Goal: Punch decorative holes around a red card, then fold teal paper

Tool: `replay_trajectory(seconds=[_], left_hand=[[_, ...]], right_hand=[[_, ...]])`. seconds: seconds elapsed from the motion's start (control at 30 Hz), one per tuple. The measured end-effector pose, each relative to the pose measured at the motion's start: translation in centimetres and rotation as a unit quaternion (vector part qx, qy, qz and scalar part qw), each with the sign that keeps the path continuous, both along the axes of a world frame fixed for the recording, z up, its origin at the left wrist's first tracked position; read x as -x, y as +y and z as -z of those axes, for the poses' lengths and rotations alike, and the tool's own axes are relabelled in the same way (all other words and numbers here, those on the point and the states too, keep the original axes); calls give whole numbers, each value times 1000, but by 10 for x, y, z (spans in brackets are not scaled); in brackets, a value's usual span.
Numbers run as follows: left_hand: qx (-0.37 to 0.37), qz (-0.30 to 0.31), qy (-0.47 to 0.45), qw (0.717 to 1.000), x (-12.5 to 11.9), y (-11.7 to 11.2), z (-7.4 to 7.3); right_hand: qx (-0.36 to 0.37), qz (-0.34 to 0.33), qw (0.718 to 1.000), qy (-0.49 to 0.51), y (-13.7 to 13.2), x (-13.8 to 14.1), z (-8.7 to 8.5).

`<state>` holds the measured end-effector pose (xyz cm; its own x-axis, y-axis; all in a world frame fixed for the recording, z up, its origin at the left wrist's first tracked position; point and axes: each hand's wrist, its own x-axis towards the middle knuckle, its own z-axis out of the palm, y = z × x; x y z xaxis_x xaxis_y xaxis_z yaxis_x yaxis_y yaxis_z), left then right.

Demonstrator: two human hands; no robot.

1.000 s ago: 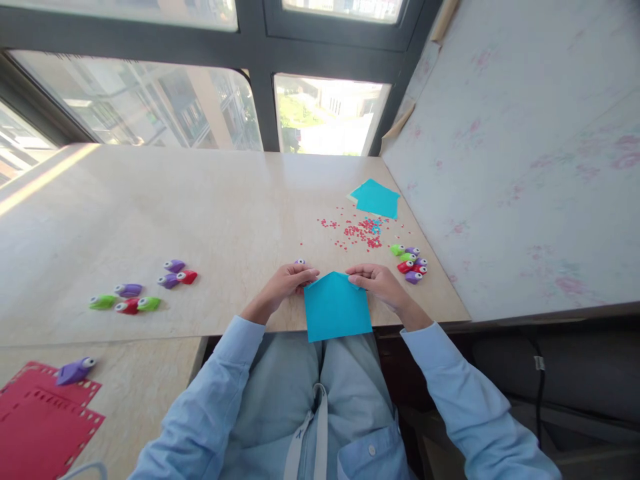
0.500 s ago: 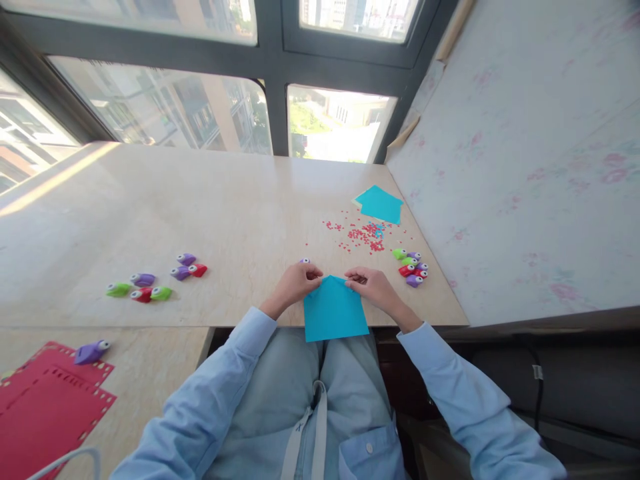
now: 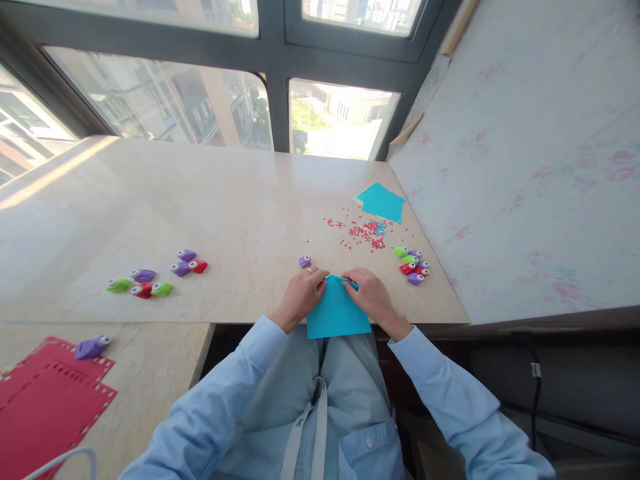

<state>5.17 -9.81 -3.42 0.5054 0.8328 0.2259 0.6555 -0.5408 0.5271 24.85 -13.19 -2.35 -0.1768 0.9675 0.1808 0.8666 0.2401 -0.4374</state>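
Observation:
A blue sheet of paper (image 3: 337, 313) lies over the table's front edge, its lower part hanging above my lap. My left hand (image 3: 303, 293) pinches its upper left edge, with a ring on one finger. On the upper right, my right hand (image 3: 373, 293) is closed on the paper, where a narrow strip of it looks folded or rolled under the fingers. Just beyond my left hand stands a small purple craft punch (image 3: 305, 261) with a round white eye-like top.
Red and blue confetti (image 3: 367, 233) is scattered ahead on the right, before more blue paper (image 3: 383, 201). Colourful punches cluster at right (image 3: 413, 265) and left (image 3: 143, 290). Red punched sheets (image 3: 55, 407) and a purple punch (image 3: 93, 347) lie at lower left. A wall (image 3: 530, 167) bounds the right.
Both hands have drawn in closer over the paper's top edge, and my right fingers have curled around it. The purple punch beyond my left hand now shows more fully.

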Motion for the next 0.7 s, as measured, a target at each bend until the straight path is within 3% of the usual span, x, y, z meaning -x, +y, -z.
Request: replay_trajectory(seconds=[0.17,0.33,0.5,0.7], left_hand=[[-87,61,22,994,-5,-6,3],[-158,110,52,980,-7,-9,7],[-160,136,54,976,-1,-13,8],[-109,173,41,978,7,-17,4]], right_hand=[[-50,14,992,-117,-7,11,-1],[-91,17,982,-166,-14,17,3],[-119,11,982,-149,-20,17,10],[-102,-8,991,-90,-29,15,13]])
